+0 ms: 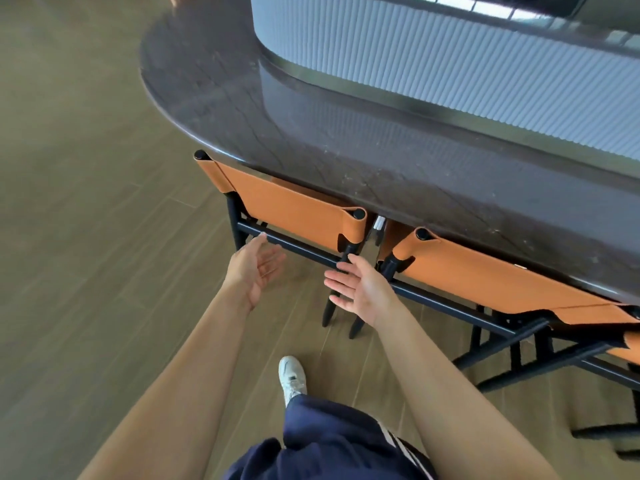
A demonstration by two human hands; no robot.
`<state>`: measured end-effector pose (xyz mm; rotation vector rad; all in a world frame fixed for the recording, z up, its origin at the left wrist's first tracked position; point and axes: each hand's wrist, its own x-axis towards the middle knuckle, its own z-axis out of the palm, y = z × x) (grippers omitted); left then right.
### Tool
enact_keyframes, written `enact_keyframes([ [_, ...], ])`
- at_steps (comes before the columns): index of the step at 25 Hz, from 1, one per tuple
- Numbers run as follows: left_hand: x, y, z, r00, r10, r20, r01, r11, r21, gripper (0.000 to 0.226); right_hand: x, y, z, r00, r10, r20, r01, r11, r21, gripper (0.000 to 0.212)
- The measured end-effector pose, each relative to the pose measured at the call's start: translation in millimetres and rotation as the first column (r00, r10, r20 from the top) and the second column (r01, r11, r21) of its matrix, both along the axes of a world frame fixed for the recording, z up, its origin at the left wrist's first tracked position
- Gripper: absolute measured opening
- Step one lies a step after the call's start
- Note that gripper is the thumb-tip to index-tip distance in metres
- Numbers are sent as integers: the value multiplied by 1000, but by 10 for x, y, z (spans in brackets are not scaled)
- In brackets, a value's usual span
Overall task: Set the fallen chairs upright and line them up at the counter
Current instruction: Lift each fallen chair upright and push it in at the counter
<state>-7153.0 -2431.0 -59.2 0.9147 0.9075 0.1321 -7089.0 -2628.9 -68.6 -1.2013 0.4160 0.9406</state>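
Two upright orange leather-backed, black-framed chairs, left chair (287, 206) and right chair (485, 278), stand side by side, backs tucked under the rounded dark stone counter (346, 143) edge; left hand (254, 271) and right hand (356, 289), fingers loosely spread, palms facing, grip nothing near left chair's rear rail.

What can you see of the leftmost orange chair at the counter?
The leftmost chair stands upright, back towards the camera, tucked at the counter edge. An orange leather-like sling wraps two black round posts; a black rail runs below, black legs reach the wood floor. Its seat is hidden. The open left hand and right hand are near the rail; contact is unclear. A matching chair stands close on its right.
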Motion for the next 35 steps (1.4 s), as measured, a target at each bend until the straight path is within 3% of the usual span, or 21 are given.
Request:
enact_keyframes([
  [5,420,423,-9,999,1,-53,-1,1000,0,41,392,487,-107,992,-86,-95,91,994,54,43],
  [14,1360,1028,-70,993,-17,-120,13,999,-42,55,1060,1222,-167,917,-359,-175,362,932,-15,45],
  [20,1737,1459,-251,960,-107,-260,84,992,-97,41,1228,1525,-246,830,-531,-169,525,847,-83,26],
  [24,1925,1781,-347,936,-178,-302,156,983,-97,48,1282,1650,-338,742,-653,-149,641,757,-127,11],
  [29,2129,2065,-389,939,-155,-307,133,987,-94,21,1386,1759,-413,715,-684,-143,657,728,-198,7],
  [35,2329,2077,-424,885,-79,-458,44,995,-86,28,1542,1799,-440,697,-693,-186,662,721,-204,18],
])
